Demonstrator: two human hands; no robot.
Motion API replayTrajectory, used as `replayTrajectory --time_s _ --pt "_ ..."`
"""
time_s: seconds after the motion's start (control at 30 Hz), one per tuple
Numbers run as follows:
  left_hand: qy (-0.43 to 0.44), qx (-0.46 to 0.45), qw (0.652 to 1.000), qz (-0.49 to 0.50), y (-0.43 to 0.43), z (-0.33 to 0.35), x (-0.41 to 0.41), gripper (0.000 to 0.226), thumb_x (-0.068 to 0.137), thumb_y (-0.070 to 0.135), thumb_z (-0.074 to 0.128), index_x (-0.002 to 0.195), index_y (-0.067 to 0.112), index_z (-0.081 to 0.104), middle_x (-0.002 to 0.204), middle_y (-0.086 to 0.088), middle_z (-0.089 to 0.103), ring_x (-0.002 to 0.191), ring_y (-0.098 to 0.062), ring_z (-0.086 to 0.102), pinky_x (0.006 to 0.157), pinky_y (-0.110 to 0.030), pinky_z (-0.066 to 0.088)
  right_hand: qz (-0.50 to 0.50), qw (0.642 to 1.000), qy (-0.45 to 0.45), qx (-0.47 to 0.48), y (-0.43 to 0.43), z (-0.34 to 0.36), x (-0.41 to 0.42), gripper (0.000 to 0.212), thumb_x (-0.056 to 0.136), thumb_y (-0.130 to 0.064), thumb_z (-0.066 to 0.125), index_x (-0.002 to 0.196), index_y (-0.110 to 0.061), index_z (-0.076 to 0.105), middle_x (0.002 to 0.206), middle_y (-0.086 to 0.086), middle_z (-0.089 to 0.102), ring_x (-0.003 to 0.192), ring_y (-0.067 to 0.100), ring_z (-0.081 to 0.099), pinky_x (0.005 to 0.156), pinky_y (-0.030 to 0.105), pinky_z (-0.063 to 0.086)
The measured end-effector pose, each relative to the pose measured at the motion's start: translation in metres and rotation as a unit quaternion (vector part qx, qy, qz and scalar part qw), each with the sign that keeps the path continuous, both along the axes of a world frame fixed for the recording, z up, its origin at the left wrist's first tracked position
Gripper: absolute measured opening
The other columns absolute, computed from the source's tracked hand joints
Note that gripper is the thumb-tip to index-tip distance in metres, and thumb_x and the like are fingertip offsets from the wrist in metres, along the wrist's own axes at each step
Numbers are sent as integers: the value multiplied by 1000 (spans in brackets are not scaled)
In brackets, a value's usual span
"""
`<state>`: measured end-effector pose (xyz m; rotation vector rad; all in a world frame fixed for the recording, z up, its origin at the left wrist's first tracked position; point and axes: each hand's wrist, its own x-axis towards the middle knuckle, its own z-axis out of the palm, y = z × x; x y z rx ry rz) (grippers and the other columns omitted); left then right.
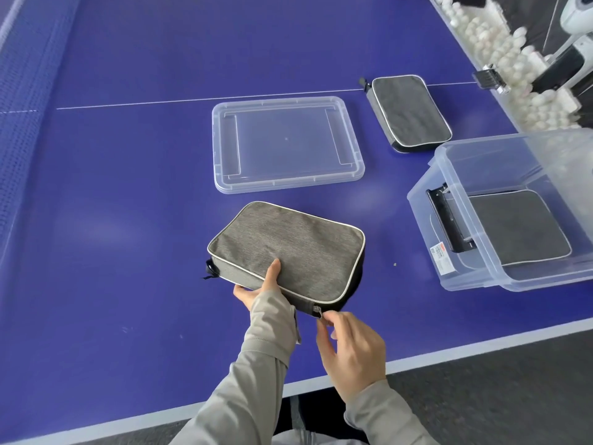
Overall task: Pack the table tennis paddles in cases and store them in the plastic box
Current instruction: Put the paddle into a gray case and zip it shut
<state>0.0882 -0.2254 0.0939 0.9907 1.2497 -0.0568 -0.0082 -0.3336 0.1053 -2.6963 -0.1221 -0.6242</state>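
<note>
— While the left hand (256, 292) grips the grey case (285, 248) by its near edge, where does it lie?
— Flat on the blue table (128, 220), long axis left-to-right, loop (210, 268) leftward; the right hand (349, 345) seemingly pinches the zipper pull (318, 311).

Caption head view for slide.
Left hand holds grey paddle case, right hand pinches its zipper pull; another case lies in plastic box.

— What sort of place am I looking into?
— A table tennis room, I'd say. My worktop (128, 220) is a blue playing table with a white centre line (160, 101) and white edging. Its net (22, 91) runs along the left and a trough of white balls (481, 43) sits at the right. Grey paddle cases (410, 114) lie on it, with dark carpet (497, 396) below.
</note>
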Motion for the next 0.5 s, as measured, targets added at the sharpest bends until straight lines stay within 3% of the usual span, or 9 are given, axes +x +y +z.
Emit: replayTrajectory --time_s 0.1,0.2,0.37,0.5 --pt "1 -16 1000 2 6 2 -3 77 68 32 81 128 27 33 96 1 58 92 -28 54 95 -65 37 2 995 41 95 4 6 2 4 83 -12 59 83 -16 58 63 -4 55 50 10 47 43 21 38" --pt "5 -17 1000 -11 11 7 -6 81 69 33 80 133 27 31 111 -5 59 98 -31 55 95 -66 36 -32 968 111 221 12 10 7 20 71 3 72 75 -12 59 62 -4 56 55 11 49 48 19 40" --pt "-19 16 1000 -2 27 12 -5 74 70 30 79 130 21 36 117 -12 60 104 -32 59 94 -50 45 -11 980 100 175 5 17 4 17 75 0 74 72 -10 59 60 -4 56 48 14 49 45 27 40" --pt "-11 12 999 -36 39 13 -7 71 66 37 80 122 27 37 94 -4 60 83 -30 60 82 -53 49 -60 983 82 151 -15 18 13 19 71 7 74 71 -5 60 60 0 57 46 19 50 48 23 37"
